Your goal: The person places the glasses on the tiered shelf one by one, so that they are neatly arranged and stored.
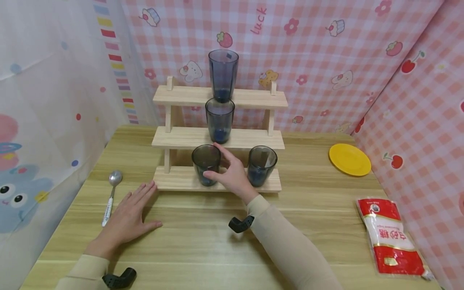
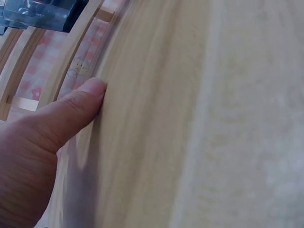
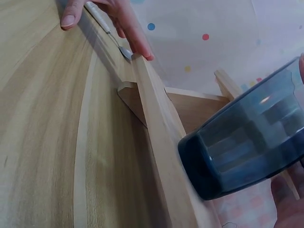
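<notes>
A dark tinted drinking glass (image 1: 206, 165) stands on the bottom tier of a wooden three-tier rack (image 1: 181, 183). My right hand (image 1: 233, 177) holds this glass from its right side, thumb across the front and index finger by the rim; the other fingers are largely hidden. In the right wrist view the glass (image 3: 247, 137) has its base on the shelf board. My left hand (image 1: 128, 215) lies on the table with fingers spread, its fingertips touching the left end of the bottom board. A second glass (image 1: 262, 166) stands right of my right hand.
Single glasses stand on the middle tier (image 1: 220, 121) and top tier (image 1: 223, 74). A spoon (image 1: 112, 193) lies left of my left hand. On the right are a yellow plate (image 1: 349, 159) and a red-and-white sugar bag (image 1: 391, 237). Checked cloth hangs behind.
</notes>
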A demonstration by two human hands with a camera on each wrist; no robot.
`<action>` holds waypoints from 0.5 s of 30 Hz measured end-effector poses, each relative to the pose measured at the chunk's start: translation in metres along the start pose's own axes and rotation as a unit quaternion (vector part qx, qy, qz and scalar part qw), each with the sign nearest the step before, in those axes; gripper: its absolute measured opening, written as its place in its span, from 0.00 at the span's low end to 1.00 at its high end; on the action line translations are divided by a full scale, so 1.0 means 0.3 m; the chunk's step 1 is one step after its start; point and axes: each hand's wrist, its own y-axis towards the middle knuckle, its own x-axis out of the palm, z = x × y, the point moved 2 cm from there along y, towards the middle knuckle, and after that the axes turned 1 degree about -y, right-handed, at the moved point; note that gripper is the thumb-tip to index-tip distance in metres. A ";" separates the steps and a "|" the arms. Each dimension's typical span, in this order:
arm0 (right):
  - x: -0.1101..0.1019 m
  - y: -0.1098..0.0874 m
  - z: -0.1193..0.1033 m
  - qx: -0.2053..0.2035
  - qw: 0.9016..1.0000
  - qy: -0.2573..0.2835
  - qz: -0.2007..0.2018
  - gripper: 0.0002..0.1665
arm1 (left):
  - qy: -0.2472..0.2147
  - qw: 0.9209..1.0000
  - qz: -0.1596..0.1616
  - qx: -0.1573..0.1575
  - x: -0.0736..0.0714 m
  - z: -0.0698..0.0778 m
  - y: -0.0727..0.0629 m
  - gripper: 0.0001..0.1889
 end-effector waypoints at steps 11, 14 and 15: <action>-0.064 -0.090 -0.167 -0.096 0.990 -0.104 0.019 0.55 | 0.009 0.999 0.016 0.033 -0.061 0.043 0.050 0.58; -0.120 -0.148 -0.245 -0.156 0.982 -0.108 -0.003 0.56 | 0.016 0.996 0.044 0.070 -0.105 0.068 0.079 0.57; -0.143 -0.169 -0.265 -0.181 0.977 -0.114 -0.010 0.55 | 0.019 0.995 0.053 0.081 -0.122 0.077 0.086 0.56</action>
